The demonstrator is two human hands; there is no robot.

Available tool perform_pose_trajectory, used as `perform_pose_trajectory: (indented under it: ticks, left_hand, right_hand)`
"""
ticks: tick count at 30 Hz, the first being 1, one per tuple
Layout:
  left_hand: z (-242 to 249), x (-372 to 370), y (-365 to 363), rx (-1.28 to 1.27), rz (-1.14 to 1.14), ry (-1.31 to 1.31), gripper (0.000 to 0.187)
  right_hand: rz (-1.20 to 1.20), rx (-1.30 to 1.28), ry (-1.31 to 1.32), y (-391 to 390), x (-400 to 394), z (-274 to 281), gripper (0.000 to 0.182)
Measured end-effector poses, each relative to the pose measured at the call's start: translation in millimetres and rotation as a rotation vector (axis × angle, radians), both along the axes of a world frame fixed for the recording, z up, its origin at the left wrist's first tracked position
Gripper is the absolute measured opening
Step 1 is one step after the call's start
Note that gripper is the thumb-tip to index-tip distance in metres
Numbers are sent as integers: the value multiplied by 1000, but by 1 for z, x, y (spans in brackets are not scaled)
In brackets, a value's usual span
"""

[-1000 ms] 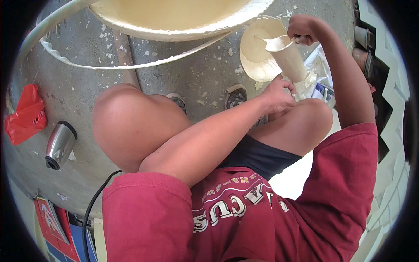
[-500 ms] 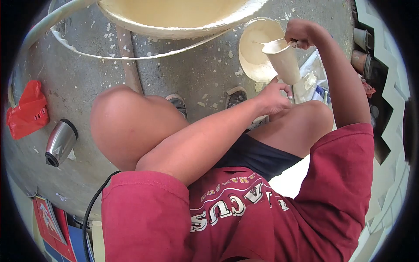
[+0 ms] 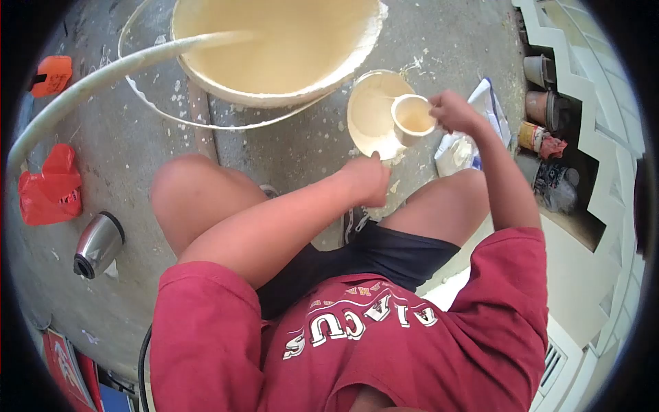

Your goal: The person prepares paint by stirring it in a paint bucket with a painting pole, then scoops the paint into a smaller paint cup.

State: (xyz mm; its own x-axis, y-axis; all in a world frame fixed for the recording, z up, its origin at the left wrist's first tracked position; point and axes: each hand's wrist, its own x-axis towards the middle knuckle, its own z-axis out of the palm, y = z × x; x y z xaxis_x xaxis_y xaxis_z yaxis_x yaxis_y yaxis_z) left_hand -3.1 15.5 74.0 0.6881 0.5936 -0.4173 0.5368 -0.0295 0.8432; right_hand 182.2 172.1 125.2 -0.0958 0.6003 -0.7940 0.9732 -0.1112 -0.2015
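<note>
Seen from above, crouching on a grey concrete floor [image 3: 288, 147] flecked with pale splashes. Right hand [image 3: 454, 112] clenched around the side of a small cream cup [image 3: 414, 118], held upright with its mouth open to the camera and pale liquid inside, right at the edge of a small bucket [image 3: 374, 113] coated in the same cream stuff. Left hand [image 3: 367, 180] curled into a loose fist just below that bucket, near its lower rim; cannot tell whether holding anything or merely touching the rim. Beyond the small bucket, a large cream-filled tub [image 3: 274, 41] at the top of the view, with a pale hose [image 3: 103, 79] curving from it off to the left and a thin wire hoop on the floor around its base. Beside the right forearm, a white plastic bag [image 3: 467, 147] lying on the floor. Well apart on the left: a red plastic bag [image 3: 49, 187], a steel flask [image 3: 98, 244] on its side, an orange object [image 3: 51, 74] further up. Along the right, a white zigzag trim [image 3: 583, 103] with cans and a pot tucked behind it
</note>
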Motion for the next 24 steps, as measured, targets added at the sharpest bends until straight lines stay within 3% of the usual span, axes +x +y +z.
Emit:
perform_pose_trajectory:
  ticks: [1,2,3,6,12,14,21,24]
  left_hand:
    - [3,-4,-4,117,-148,113,31]
    - [6,-5,-6,233,-294,228,32]
    - [15,-6,-5,243,-291,229,32]
    - [27,-2,-5,409,-418,312,29]
    - [35,-9,5,383,-484,315,31]
    - [37,-13,4,373,-494,336,31]
    - [42,-18,7,307,-575,381,32]
    - [45,-14,8,289,-581,383,33]
  right_hand:
    - [-44,79,22,-9,6,-4,16]
    - [67,176,50,-17,10,-5,17]
    - [177,270,78,-24,8,-1,19]
    - [163,324,77,-38,13,1,21]
    - [128,412,175,-50,18,9,30]
    - [-67,320,154,-51,9,27,32]
    - [-118,369,240,-54,15,57,32]
    - [-252,429,424,-57,11,67,32]
